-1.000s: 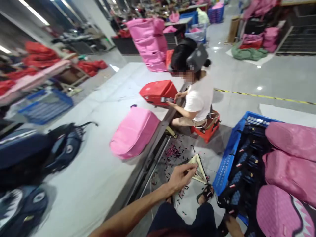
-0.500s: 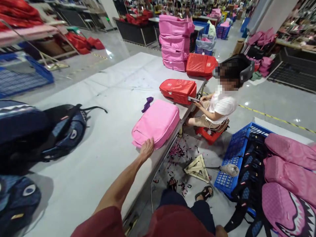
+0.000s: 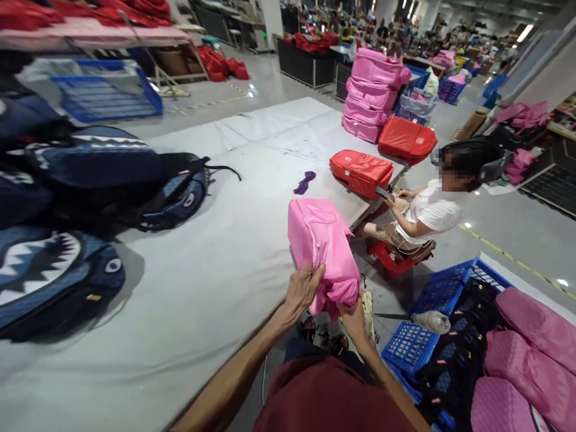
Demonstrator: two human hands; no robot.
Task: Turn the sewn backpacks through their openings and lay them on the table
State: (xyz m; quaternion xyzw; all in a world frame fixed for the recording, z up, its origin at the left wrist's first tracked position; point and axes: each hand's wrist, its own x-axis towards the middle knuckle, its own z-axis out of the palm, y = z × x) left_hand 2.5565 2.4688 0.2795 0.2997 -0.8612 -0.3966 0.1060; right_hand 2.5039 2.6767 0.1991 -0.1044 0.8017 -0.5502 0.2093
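Note:
A pink fabric bag (image 3: 326, 240) rests partly on the white-covered table (image 3: 225, 258), its near end tilted over the edge toward me. My left hand (image 3: 302, 293) is closed on its near side, fingers at what looks like a zipper seam. At the lower right corner, my right hand (image 3: 353, 315) pinches the crumpled near end; some of its fingers are hidden behind the fabric. A purple cloth strip (image 3: 305, 182) lies on the table just beyond the bag.
Dark blue shark-print backpacks (image 3: 103, 168) pile up on the left. Red bags (image 3: 362, 171) and stacked pink bags (image 3: 373, 90) stand farther back. A seated person (image 3: 434, 204) holds a phone at the right edge. A blue crate (image 3: 409, 345) with backpacks is on my right.
The pink bag has been turned and pulled toward me, its end now over the table edge. My right hand has come up to grip it alongside my left. The view has shifted left.

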